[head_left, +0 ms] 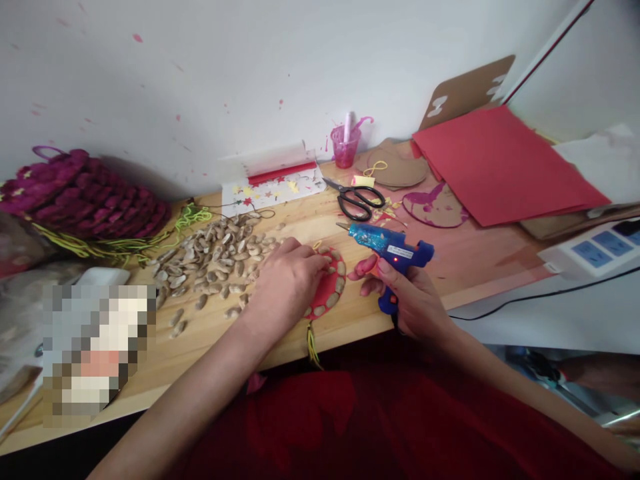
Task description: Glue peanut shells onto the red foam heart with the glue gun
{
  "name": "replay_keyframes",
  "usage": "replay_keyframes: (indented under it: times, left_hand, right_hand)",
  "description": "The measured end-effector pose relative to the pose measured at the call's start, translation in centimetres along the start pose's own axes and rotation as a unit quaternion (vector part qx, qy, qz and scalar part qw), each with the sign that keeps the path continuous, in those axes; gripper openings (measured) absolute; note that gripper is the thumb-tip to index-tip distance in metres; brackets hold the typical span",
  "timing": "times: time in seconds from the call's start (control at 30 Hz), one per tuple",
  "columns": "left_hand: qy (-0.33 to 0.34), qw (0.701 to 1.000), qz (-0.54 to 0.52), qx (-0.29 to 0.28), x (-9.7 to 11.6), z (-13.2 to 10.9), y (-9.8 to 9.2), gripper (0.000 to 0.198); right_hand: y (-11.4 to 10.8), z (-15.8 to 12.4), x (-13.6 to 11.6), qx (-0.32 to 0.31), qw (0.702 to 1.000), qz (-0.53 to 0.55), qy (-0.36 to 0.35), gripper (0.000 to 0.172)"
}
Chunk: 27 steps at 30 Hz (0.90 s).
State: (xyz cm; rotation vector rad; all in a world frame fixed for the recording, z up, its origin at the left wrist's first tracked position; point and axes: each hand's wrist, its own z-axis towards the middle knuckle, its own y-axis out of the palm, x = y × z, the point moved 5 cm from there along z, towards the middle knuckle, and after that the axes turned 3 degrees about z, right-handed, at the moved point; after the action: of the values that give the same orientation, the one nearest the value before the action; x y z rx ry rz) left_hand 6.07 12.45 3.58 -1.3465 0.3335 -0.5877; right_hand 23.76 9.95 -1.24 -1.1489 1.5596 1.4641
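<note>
My right hand [407, 297] grips a blue glue gun [387, 245] by its handle, nozzle pointing left, held just above the wooden table [310, 213]. My left hand [285, 283] lies palm down on a red round piece [330, 288] edged with pale shells, its fingers curled and pressing on the piece's left part. A yellow tassel [313, 347] hangs from the piece over the table's front edge. A heap of pale shells [215, 257] lies just left of my left hand.
Black scissors [357, 199] lie behind the glue gun. A pink cup [345, 145] stands by the wall. Red paper sheets [500, 163] and cardboard lie at the right, a white power strip [593, 250] further right. A purple-pink woven piece [83, 193] lies at the left.
</note>
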Motion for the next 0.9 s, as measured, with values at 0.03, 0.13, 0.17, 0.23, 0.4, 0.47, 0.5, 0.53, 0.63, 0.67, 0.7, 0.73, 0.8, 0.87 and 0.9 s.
replay_keyframes:
  times: [0.03, 0.13, 0.17, 0.23, 0.4, 0.47, 0.5, 0.53, 0.63, 0.67, 0.7, 0.73, 0.8, 0.87, 0.9]
  left_hand:
    - [0.0, 1.0, 0.0, -0.003, 0.0, 0.0, 0.1, 0.019]
    - [0.004, 1.0, 0.008, -0.01, 0.1, 0.1, 0.2, 0.02]
    - [0.007, 1.0, 0.013, -0.012, 0.2, 0.1, 0.2, 0.021]
    - [0.011, 0.999, 0.027, -0.015, 0.4, 0.1, 0.1, 0.023]
    - [0.013, 0.997, 0.059, -0.043, 1.4, 0.6, -0.3, 0.022]
    - [0.014, 0.996, 0.07, -0.056, 1.8, 0.8, -0.4, 0.02]
    - [0.015, 0.996, 0.073, -0.056, 1.9, 0.8, -0.5, 0.02]
    - [0.017, 0.996, 0.075, -0.052, 2.0, 0.8, -0.5, 0.019]
    - [0.016, 0.998, 0.058, -0.02, 1.7, 0.4, -0.7, 0.019]
    - [0.01, 0.999, 0.037, -0.003, 1.4, 0.2, -0.9, 0.019]
    - [-0.006, 1.0, 0.004, 0.017, 0.8, -0.1, -1.1, 0.02]
    - [-0.032, 0.998, -0.045, 0.038, 0.2, -0.4, -1.5, 0.019]
    - [-0.114, 0.973, -0.193, 0.062, -1.6, -1.2, -2.0, 0.014]
    - [-0.208, 0.897, -0.387, 0.044, -3.1, -2.2, -1.9, 0.011]
    - [-0.247, 0.839, -0.483, 0.034, -3.6, -2.7, -1.6, 0.015]
  right_hand:
    - [0.0, 0.0, 0.0, -0.004, 1.0, -0.001, -0.001, 0.025]
    - [0.0, 0.0, 0.1, -0.012, 1.0, -0.005, -0.002, 0.023]
    - [0.0, 0.0, 0.1, -0.011, 1.0, -0.005, -0.002, 0.023]
    - [0.0, 0.0, 0.1, -0.008, 1.0, -0.005, -0.001, 0.023]
    - [-0.1, 0.0, 0.2, -0.002, 1.0, -0.01, 0.001, 0.025]
    - [-0.1, 0.0, 0.3, -0.003, 1.0, -0.013, -0.001, 0.026]
    - [-0.1, 0.0, 0.2, -0.003, 1.0, -0.014, -0.003, 0.026]
    - [-0.1, 0.1, 0.2, -0.001, 1.0, -0.014, -0.005, 0.025]
    - [0.2, 0.0, -0.1, 0.0, 1.0, -0.019, -0.018, 0.024]
    - [0.2, 0.0, -0.2, -0.001, 1.0, -0.019, -0.021, 0.024]
    - [0.3, 0.0, -0.3, -0.002, 1.0, -0.017, -0.024, 0.024]
    - [0.4, 0.0, -0.3, -0.003, 1.0, -0.012, -0.027, 0.025]
    - [0.4, -0.1, -0.4, -0.008, 0.999, -0.001, -0.035, 0.026]
    - [0.5, -0.4, -0.6, -0.02, 0.999, 0.0, -0.041, 0.027]
    - [0.6, -0.6, -0.7, -0.029, 0.999, -0.005, -0.041, 0.026]
